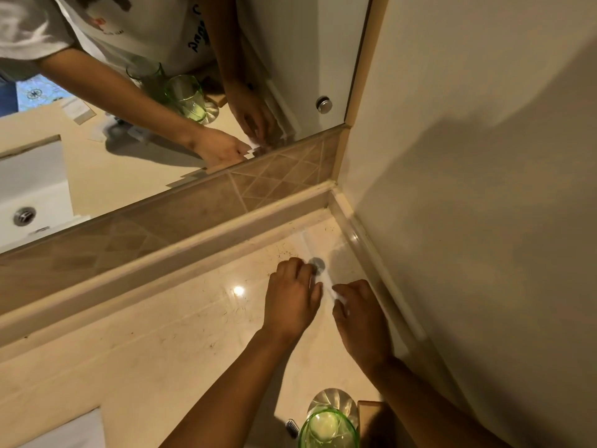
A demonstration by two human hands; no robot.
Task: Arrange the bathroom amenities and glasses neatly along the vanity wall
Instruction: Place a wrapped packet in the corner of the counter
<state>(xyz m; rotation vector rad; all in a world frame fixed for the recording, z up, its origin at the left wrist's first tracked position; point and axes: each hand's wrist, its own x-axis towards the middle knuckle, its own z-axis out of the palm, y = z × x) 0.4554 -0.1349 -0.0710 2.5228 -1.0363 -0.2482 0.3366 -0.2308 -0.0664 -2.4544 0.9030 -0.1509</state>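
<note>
Hands: both down on the vanity counter near the corner where the side wall meets the backsplash. Left hand, fingers curled loosely, tips against a thin pale amenity packet that lies flat and runs toward the corner. Right hand, fingers partly curled, fingertips touching or pinching the near end of the same packet; blur hides whether it is truly gripped or only pressed.

Nearest items, bottom edge of view: one green glass, upright, something pale inside, with a clear ribbed glass or dish just behind it; a small dark comb-like piece beside it on the left; a tan box edge on its right, partly under the right forearm. All sit near the side wall but are bunched, not lined up.

Middle: bare counter, speckled with stray hairs, bright light spot.

Far: tiled backsplash, then mirror. Reflection shows further small white packets and boxes lying loose on the counter beside the sink, plus a second green glass.

Progress, as judged: early. One packet being squared along the wall; glasses and the loose amenities seemingly not yet arranged.
</note>
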